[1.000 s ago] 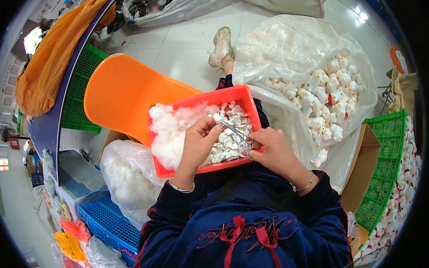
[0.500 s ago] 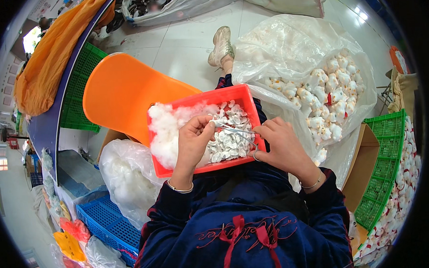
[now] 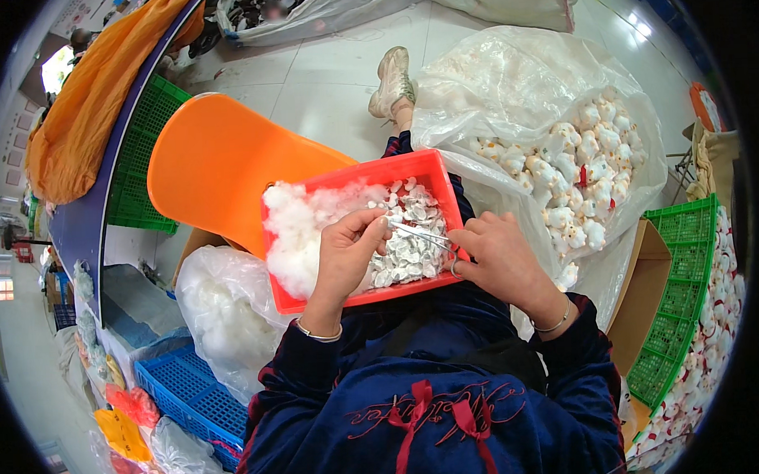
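A slim metal tool with finger rings, like forceps [image 3: 425, 235], is held in my right hand [image 3: 501, 256], fingers and thumb at its rings. Its jaws are now close together, and the tip reaches my left hand [image 3: 346, 248]. Thumb and fingers of that left hand pinch a small white piece [image 3: 388, 222], mostly hidden by the fingertips. Both hands are over a red tray [image 3: 440, 189] on my lap. Fluffy white stuffing [image 3: 292, 236] fills the tray's left side; many small white fabric pieces [image 3: 405, 261] lie in its right side.
An orange chair [image 3: 226, 159] stands beyond the tray. At right, a clear plastic bag [image 3: 507, 74] holds small stuffed white figures [image 3: 590, 171], beside a cardboard box [image 3: 640, 286] and green crate [image 3: 678, 302]. At left are a bag of stuffing [image 3: 227, 305] and a blue crate [image 3: 192, 390].
The forceps' jaws, spread apart before, have come together. My right hand has shifted slightly, and the left fingers have turned a little around the white piece.
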A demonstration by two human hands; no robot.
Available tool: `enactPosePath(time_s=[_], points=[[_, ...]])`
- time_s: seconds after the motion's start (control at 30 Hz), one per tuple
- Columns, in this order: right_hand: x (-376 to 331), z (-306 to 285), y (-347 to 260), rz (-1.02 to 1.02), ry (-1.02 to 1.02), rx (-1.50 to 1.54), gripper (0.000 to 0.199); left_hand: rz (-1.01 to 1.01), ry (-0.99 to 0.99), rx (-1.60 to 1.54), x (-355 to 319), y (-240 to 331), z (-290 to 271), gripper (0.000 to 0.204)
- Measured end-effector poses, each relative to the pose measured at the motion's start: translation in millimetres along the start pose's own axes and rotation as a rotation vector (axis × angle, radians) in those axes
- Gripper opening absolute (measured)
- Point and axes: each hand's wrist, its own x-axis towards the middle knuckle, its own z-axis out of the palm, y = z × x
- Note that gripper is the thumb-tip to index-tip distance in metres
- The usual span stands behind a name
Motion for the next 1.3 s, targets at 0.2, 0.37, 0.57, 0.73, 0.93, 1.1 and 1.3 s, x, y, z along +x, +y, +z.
enactPosePath(time_s=[0.2,0.37,0.57,0.73,0.93,1.1,1.3], points=[[-0.6,7.5,4.8,0.016,-0.073,0.369,0.032,-0.043,-0.114,-0.036,0.2,5.9,-3.3,0.021],[-2.2,3.1,-2.0,0.126,-0.151,0.638,0.034,0.078,-0.117,-0.144,-1.2,-5.6,4.7,0.027],[-6.1,10.3,1.4,0.112,-0.108,0.624,0.041,0.008,-0.057,-0.174,2.4,-0.8,13.2,0.025],[-10.4,9.2,1.3,0.025,0.114,0.245,0.044,-0.028,0.038,-0.15,4.0,-8.8,8.2,0.023],[-7.3,8.9,-3.6,0.037,0.128,0.079,0.043,0.007,0.073,-0.075,0.9,-6.2,15.8,0.022],[-7.2,10.4,-5.3,0.045,0.079,0.099,0.034,0.048,0.115,-0.096,-0.2,-7.2,19.6,0.021],[-0.4,18.8,-13.2,0.113,-0.013,0.465,0.025,0.028,0.099,0.007,-2.3,-18.0,24.1,0.022]])
